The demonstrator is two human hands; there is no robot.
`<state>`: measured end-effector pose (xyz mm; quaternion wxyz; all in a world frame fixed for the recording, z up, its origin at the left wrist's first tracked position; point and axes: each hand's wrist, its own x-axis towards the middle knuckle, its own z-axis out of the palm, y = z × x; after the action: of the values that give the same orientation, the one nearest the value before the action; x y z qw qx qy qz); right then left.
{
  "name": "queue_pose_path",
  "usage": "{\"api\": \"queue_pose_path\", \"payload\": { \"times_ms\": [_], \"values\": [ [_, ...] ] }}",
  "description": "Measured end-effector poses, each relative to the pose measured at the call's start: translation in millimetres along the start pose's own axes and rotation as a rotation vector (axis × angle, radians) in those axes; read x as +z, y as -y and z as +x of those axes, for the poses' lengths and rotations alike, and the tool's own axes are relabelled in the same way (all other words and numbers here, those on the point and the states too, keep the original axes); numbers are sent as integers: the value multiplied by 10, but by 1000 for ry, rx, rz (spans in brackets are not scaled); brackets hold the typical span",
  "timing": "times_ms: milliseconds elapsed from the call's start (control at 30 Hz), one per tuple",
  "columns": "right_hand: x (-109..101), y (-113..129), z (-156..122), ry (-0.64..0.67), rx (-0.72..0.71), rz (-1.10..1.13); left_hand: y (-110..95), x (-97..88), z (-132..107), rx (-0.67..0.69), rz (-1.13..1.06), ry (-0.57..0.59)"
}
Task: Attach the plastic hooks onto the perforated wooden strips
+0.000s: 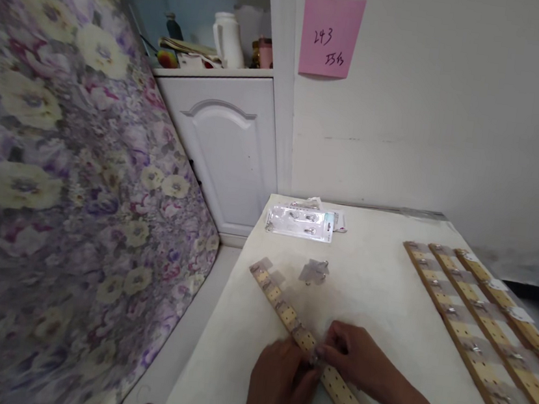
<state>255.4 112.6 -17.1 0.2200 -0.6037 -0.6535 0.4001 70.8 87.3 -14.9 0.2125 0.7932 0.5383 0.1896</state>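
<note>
A narrow perforated wooden strip (350,403) lies diagonally on the table. Several clear plates with small metal hooks sit along its far part, such as the hook (300,329). Over the strip's left edge my left hand (277,383) is closed, thumb and fingers against the wood. From the right, my right hand (352,353) pinches a small clear hook piece (317,355) at the strip's top; the fingers of both hands partly cover it. Beyond the hands, a small group of loose clear hooks (314,272) rests on the table.
Three wooden strips (468,344) bearing clear hook plates lie along the table's right side. Clear hook packaging (300,223) is at the back of the white table (367,240). A floral curtain (55,189) hangs left; a white cabinet (226,151) stands behind.
</note>
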Motion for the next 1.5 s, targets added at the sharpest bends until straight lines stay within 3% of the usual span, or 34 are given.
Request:
{"api": "queue_pose_path", "payload": {
  "times_ms": [200, 633, 900, 1200, 1300, 1400, 1500],
  "values": [
    [22, 7, 16, -18, 39, -46, 14, 8, 16, -11, 26, 16],
    [57, -55, 84, 14, 146, 67, 6, -19, 16, -63, -22, 39],
    [35, -15, 53, -50, 79, 9, 45, -18, 11, -146, -36, 41],
    [-24, -9, -11, 174, 142, 303, -9, -97, 5, -138, -66, 48],
    [-85, 7, -142, 150, 97, 279, -11, -124, -16, -140, -72, 40],
    [-110, 10, -413, 26, 13, 123, 24, -152, -49, -141, -67, 39],
    [-11, -20, -740, -104, 54, -31, 89, -181, -75, -134, -64, 20]
  ]
}}
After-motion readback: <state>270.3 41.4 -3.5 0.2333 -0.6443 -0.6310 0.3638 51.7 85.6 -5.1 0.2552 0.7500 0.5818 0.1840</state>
